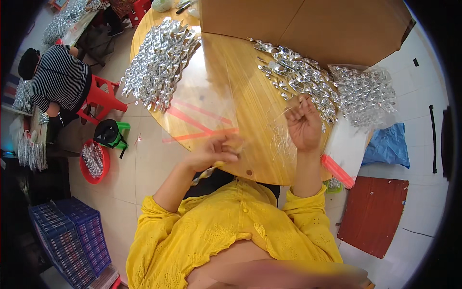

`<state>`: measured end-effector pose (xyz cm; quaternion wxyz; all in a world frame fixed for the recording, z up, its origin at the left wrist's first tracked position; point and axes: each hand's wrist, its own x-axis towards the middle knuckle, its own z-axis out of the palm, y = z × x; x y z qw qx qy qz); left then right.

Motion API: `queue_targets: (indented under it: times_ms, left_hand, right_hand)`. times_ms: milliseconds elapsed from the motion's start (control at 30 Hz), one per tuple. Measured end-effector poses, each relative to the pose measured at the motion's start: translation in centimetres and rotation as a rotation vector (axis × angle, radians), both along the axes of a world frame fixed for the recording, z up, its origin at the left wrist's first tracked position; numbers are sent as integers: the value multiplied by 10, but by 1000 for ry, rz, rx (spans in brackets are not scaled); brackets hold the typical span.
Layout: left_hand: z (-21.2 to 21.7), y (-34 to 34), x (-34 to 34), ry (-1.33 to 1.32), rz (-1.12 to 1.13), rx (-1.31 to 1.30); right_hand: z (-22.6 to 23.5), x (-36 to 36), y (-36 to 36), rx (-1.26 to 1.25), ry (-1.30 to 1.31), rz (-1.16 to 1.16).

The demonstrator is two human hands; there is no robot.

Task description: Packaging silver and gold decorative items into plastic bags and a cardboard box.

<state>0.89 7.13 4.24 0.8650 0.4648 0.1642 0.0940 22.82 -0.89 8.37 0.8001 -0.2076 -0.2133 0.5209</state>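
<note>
Silver twisted pieces (pixel 159 62) lie in a broad pile at the left of your wooden surface (pixel 255 111) in the head view, with a second pile (pixel 301 74) on the right and a bagged bunch (pixel 365 94) beyond it. Your left hand (pixel 211 153) is over the near edge, its fingers loosely curled and blurred; a twisted strip (pixel 204 175) shows just below it, and you cannot tell from here whether those fingers grip it. Your right hand (pixel 305 127) is raised near the right pile, palm up, fingers bent inward with little gap; whether they pinch anything is unclear. Fine clear threads (pixel 281 137) show just left of that hand, over the surface. The step in hand seems to be handling strip and thread together. The next move likely calls for a light fingertip pinch, keeping the threads untangled and the strip steady.
</note>
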Motion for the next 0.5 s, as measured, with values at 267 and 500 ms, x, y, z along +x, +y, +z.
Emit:
queue_targets:
  times_ms: [267,500]
  left_hand:
    - [-13,-15,-42,150,-131,127]
    - [29,54,-73,342,576,724]
  right_hand:
    - [10,22,7,-29,-100,-211]
    - [-11,-6,-4,-409,-499,-223]
